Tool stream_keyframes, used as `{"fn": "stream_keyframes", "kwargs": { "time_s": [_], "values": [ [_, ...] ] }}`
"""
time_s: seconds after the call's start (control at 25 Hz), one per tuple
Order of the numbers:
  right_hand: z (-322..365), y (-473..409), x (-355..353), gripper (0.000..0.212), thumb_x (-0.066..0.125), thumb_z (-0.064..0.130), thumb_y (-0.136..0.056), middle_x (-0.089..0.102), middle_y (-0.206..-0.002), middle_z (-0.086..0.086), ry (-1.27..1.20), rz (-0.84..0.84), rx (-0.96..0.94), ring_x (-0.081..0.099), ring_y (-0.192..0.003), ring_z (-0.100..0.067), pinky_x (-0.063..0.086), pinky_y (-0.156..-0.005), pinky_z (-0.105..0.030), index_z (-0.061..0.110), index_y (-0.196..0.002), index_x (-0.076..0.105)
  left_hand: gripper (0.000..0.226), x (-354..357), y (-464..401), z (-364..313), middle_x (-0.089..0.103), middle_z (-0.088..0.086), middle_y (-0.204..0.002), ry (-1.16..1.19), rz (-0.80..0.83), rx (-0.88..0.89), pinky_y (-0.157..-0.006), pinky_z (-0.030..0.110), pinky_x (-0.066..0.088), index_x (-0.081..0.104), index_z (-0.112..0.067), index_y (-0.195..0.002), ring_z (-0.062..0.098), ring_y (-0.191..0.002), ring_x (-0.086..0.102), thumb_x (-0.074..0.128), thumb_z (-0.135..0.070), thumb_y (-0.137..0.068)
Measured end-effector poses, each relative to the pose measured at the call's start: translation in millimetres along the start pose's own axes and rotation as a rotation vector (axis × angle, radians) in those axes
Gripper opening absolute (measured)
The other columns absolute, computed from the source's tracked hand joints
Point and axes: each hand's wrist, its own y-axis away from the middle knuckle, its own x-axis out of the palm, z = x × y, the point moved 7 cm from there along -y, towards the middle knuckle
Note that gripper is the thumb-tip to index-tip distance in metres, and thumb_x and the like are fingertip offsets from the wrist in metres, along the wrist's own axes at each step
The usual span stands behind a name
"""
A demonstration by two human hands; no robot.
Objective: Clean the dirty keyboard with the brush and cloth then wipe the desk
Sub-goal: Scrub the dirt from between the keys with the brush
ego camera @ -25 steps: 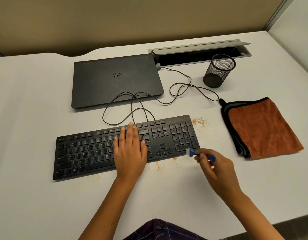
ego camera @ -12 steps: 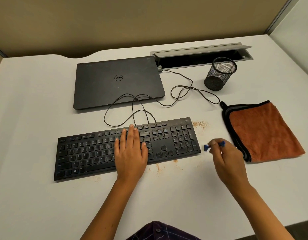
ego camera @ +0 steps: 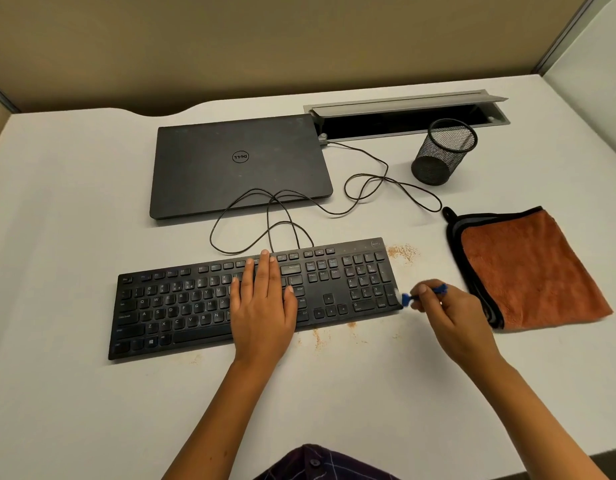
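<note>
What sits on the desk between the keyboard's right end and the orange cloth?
Head view: the right hand gripping the blue brush, plus a patch of orange-brown dust further back.

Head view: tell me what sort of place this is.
Most likely an office cubicle: a white desk with a built-in cable tray, tan partition walls behind it, and a closed laptop beside a mesh pen cup.

Bare forearms, dark purple checked buttoned garment (ego camera: 320,462)
</note>
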Motion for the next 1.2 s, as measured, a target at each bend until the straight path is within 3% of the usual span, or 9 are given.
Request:
{"fn": "stream_keyframes", "kwargs": {
  "time_s": [0.08,0.2,0.4,0.6,0.8,0.92,1.0,1.08,1.2],
  "values": [
    [0.3,7.2,3.2,0.024,0.044,0.027,-0.097,0.065,-0.072,0.013,-0.020,0.000,0.026,0.065,-0.071,-0.009,0.054,-0.065,-0.040,0.021,-0.085,0.064,0.059,0.0,0.0,0.4,0.037,0.009,-0.154,-0.002,0.001,-0.004,-0.114,0.049,0.021,0.040,-0.008,-0.148,0.030,-0.143,0.034,0.027,-0.039,-0.099],
    [8.5,22.1,10.4,0.029,0.042,0.038,-0.094,0.068,-0.077,0.010,-0.018,-0.010,-0.048,0.065,-0.072,-0.009,0.054,-0.063,-0.033,0.022,-0.093,0.066,0.059,0.3,-0.1,0.6,0.038,0.009,-0.154,0.000,-0.001,-0.003,-0.115,0.049,0.021,0.040,-0.007,-0.148,0.030,-0.143,0.034,0.027,-0.039,-0.099],
    [19.4,42.6,43.3,0.044,0.031,0.051,-0.091,0.068,-0.086,0.009,0.009,0.225,-0.088,0.062,-0.079,-0.009,0.052,-0.068,-0.029,0.024,-0.097,0.065,0.059,-0.9,-0.3,-0.6,0.040,0.010,-0.153,0.003,-0.010,0.002,-0.114,0.049,0.022,0.041,-0.007,-0.147,0.031,-0.142,0.035,0.028,-0.038,-0.099],
    [11.9,35.0,12.1,0.034,0.037,0.035,-0.095,0.065,-0.088,0.003,0.013,-0.127,-0.048,0.061,-0.080,-0.016,0.048,-0.067,-0.025,0.015,-0.102,0.064,0.059,-0.3,0.1,0.2,0.038,0.010,-0.154,0.004,-0.007,-0.001,-0.114,0.049,0.022,0.039,-0.007,-0.148,0.030,-0.143,0.034,0.027,-0.039,-0.099],
    [22.6,27.1,33.9,0.034,0.038,0.042,-0.094,0.065,-0.092,0.013,-0.003,0.147,-0.115,0.060,-0.085,-0.005,0.048,-0.072,-0.021,0.022,-0.103,0.065,0.060,0.2,-0.1,-0.6,0.039,0.010,-0.154,0.002,-0.011,0.001,-0.113,0.049,0.021,0.041,-0.007,-0.147,0.031,-0.142,0.035,0.028,-0.039,-0.099],
    [23.3,1.5,20.4,0.034,0.038,0.044,-0.094,0.068,-0.087,0.011,-0.087,0.048,-0.054,0.062,-0.080,-0.003,0.048,-0.067,-0.017,0.024,-0.098,0.066,0.059,0.2,0.7,0.6,0.039,0.009,-0.154,0.009,-0.017,-0.001,-0.113,0.050,0.023,0.041,-0.007,-0.147,0.031,-0.142,0.035,0.028,-0.038,-0.099],
    [24.8,-16.9,12.2,0.029,0.043,0.033,-0.095,0.069,-0.097,0.006,-0.065,-0.032,-0.051,0.060,-0.087,-0.002,0.046,-0.076,-0.014,0.020,-0.108,0.066,0.059,-0.4,0.2,0.2,0.039,0.010,-0.153,0.013,-0.023,0.000,-0.113,0.050,0.023,0.041,-0.007,-0.147,0.031,-0.142,0.035,0.029,-0.038,-0.098],
    [28.5,-28.8,18.2,0.026,0.047,0.026,-0.097,0.067,-0.106,0.005,-0.020,0.028,-0.058,0.059,-0.098,-0.009,0.045,-0.085,-0.022,0.020,-0.115,0.065,0.059,-1.2,0.3,-0.5,0.040,0.010,-0.153,0.018,-0.029,0.000,-0.113,0.049,0.022,0.042,-0.007,-0.146,0.031,-0.141,0.036,0.029,-0.038,-0.098],
    [26.9,-31.6,36.1,0.024,0.045,0.031,-0.097,0.069,-0.093,0.005,-0.064,0.232,0.028,0.062,-0.089,-0.013,0.050,-0.078,-0.030,0.024,-0.100,0.068,0.059,-0.8,-0.3,-0.5,0.040,0.010,-0.153,0.025,-0.032,0.004,-0.113,0.050,0.023,0.042,-0.007,-0.146,0.031,-0.141,0.037,0.029,-0.038,-0.098]
  ]
}}
